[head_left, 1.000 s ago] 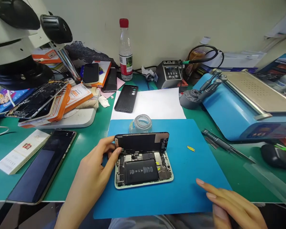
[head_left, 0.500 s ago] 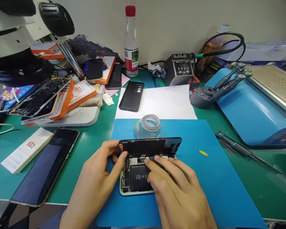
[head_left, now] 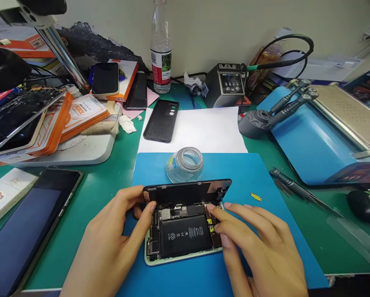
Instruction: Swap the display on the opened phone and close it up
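Observation:
An opened smartphone point(head_left: 186, 255) lies on the blue mat, its battery point(head_left: 185, 235) and inner boards exposed. Its screen point(head_left: 188, 194) is tilted up along the far side, leaning back. My left hand point(head_left: 111, 239) pinches the screen's left end between thumb and fingers. My right hand point(head_left: 259, 243) is at the phone's right end, fingers apart, with fingertips touching or just over the inner parts near small yellow pieces point(head_left: 210, 226). No tool shows in it. A glass jar point(head_left: 185, 165) stands right behind the screen.
A black phone case point(head_left: 162, 121) lies on white paper behind the mat point(head_left: 284, 247). A yellow scrap point(head_left: 256, 197) and tweezers point(head_left: 305, 192) are to the right. At left are a large phone point(head_left: 33, 231) and stacked boxes. A bottle point(head_left: 162, 62) stands at the back.
My right hand has moved right, from the phone's middle to its right end, uncovering the battery. My left hand still holds the screen up. The view has shifted slightly.

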`<state>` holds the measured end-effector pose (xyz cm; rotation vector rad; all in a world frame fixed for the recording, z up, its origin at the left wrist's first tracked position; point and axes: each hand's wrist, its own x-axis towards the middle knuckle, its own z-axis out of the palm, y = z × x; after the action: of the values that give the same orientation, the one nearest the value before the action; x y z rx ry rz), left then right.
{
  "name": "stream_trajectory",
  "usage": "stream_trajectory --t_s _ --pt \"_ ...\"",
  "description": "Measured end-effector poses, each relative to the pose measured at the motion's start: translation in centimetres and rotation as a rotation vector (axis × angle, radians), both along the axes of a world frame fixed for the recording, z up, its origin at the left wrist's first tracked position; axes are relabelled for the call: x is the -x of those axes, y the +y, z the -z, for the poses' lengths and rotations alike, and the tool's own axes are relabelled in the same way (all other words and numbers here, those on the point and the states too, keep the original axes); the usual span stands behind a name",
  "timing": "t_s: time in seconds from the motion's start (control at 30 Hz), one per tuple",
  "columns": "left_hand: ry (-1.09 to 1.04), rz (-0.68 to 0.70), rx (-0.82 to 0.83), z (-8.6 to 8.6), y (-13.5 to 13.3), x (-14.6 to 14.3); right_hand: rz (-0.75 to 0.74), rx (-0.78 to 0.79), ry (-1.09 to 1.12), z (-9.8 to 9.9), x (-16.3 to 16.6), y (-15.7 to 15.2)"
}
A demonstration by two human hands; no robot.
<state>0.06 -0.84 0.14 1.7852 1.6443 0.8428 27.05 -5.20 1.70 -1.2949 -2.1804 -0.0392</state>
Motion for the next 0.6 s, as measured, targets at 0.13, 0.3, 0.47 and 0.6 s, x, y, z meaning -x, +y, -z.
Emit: stream_trajectory --t_s 0.13,0.3,0.47,0.6 --pt "0.006 0.050 -0.030 0.2 0.1 0.2 -0.026 0.007 -0.032 -0.1 0.5 0.0" --pt "-0.035 -0.043 0.030 0.0 -0.2 -0.3 -0.054 0.061 -0.025 -0.4 1.0 0.2" --pt "0.042 0.035 -0.035 -0.2 0.1 -0.1 -0.057 0.034 0.007 -1.2 1.5 0.9" --pt "0.085 0.046 -0.081 -0.2 0.3 0.2 -0.067 -0.022 0.002 -1.4 -0.3 0.3"
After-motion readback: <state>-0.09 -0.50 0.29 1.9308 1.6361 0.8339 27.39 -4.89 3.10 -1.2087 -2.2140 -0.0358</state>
